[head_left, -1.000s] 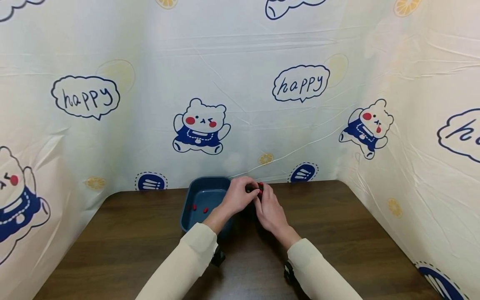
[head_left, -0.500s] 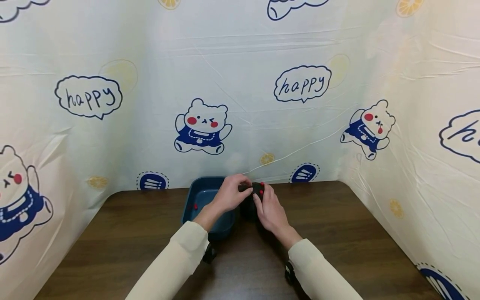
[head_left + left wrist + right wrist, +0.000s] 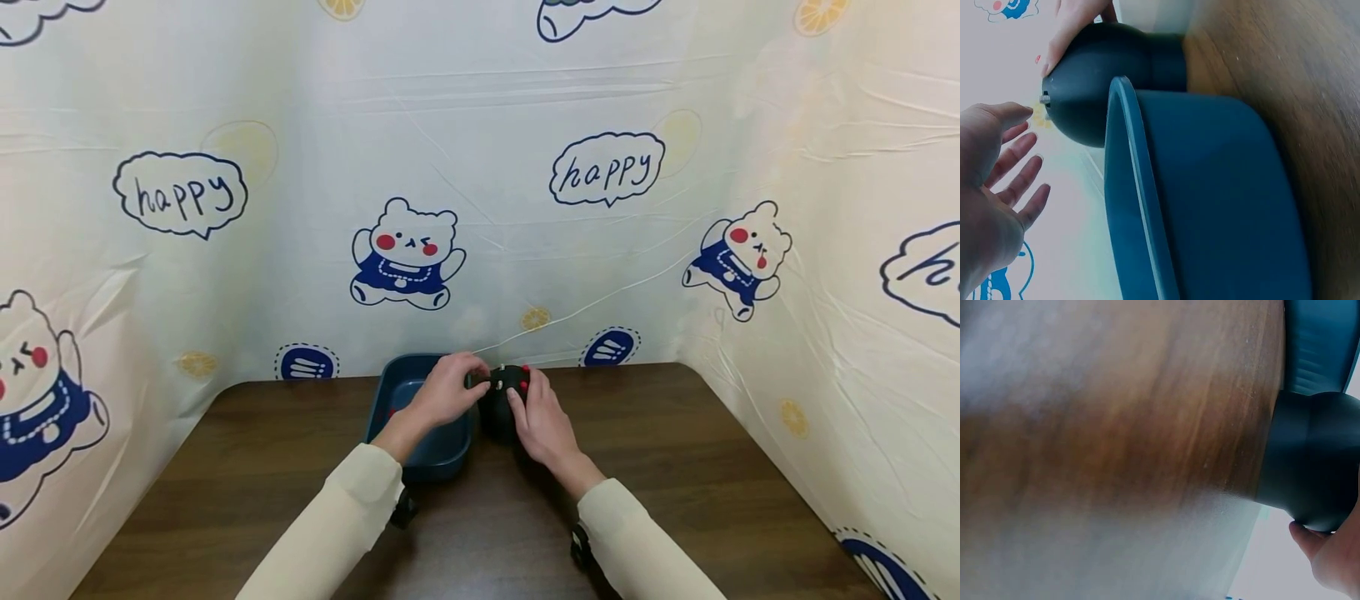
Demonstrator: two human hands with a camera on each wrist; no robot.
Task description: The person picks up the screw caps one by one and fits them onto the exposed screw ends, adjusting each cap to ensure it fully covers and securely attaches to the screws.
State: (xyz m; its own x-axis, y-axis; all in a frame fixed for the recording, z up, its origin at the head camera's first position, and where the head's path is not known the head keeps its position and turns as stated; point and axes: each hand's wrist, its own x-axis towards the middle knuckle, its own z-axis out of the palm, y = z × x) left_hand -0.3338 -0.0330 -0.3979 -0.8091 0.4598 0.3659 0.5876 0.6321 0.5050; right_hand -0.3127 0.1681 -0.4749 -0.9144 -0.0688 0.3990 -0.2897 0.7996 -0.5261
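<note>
A black, rounded object [image 3: 498,417] with a narrower base stands on the table; its exact kind is unclear. Small metal posts and red bits show on its top. My right hand [image 3: 546,421] grips its upper right side, thumb in front and fingers on the far side. In the right wrist view, fingertips of that hand [image 3: 1310,540] press under its curve. My left hand [image 3: 444,392] hovers just left of the object's top. Its fingers [image 3: 1019,150] are spread and loosely bent in the left wrist view, with nothing visible in them.
A blue tray [image 3: 420,477] stands just left of the black object, partly under my left forearm. A small red piece [image 3: 392,412] lies inside it. The brown wooden table [image 3: 675,500] ends at a printed curtain [image 3: 495,208] behind and at both sides.
My left hand has drawn left, away from the object's top, uncovering the metal posts, and its fingers have parted. Its arm now covers more of the tray. My right hand keeps its grip.
</note>
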